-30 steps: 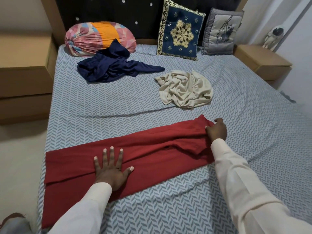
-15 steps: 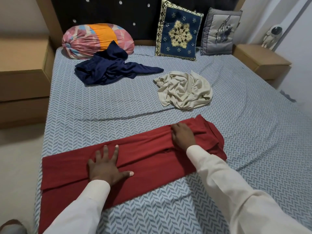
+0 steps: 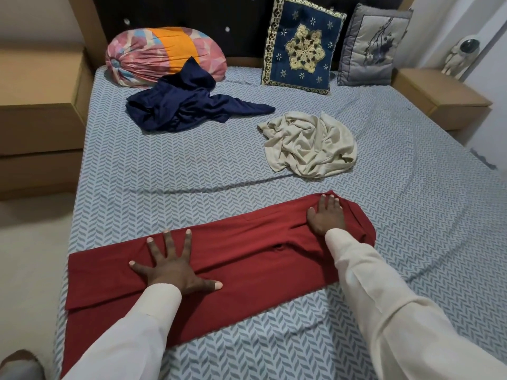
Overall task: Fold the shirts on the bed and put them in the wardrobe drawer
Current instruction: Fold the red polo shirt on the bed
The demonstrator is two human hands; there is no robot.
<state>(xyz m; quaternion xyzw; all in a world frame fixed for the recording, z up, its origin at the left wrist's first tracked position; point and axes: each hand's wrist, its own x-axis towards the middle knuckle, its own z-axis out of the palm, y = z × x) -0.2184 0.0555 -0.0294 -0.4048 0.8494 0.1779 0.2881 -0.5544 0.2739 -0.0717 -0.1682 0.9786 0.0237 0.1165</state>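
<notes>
A red shirt (image 3: 247,259) lies folded into a long strip across the near part of the bed (image 3: 192,171). My left hand (image 3: 172,266) rests flat on its left half with fingers spread. My right hand (image 3: 327,215) presses flat on its right end, where the cloth is doubled back. A crumpled navy shirt (image 3: 189,105) lies at the back left of the bed. Behind the red strip's right end, a crumpled cream shirt (image 3: 310,145) sits in a heap. No wardrobe drawer is in view.
A striped bolster (image 3: 164,54) and two cushions, blue (image 3: 301,48) and grey (image 3: 370,48), lean on the headboard. Wooden bedside units stand at the left (image 3: 41,105) and right (image 3: 439,97). A small white figure (image 3: 463,54) stands on the right one.
My right hand let go of the red shirt's right end, slid left over it, and now presses flat on the doubled-back end. My left hand has spread its fingers wider.
</notes>
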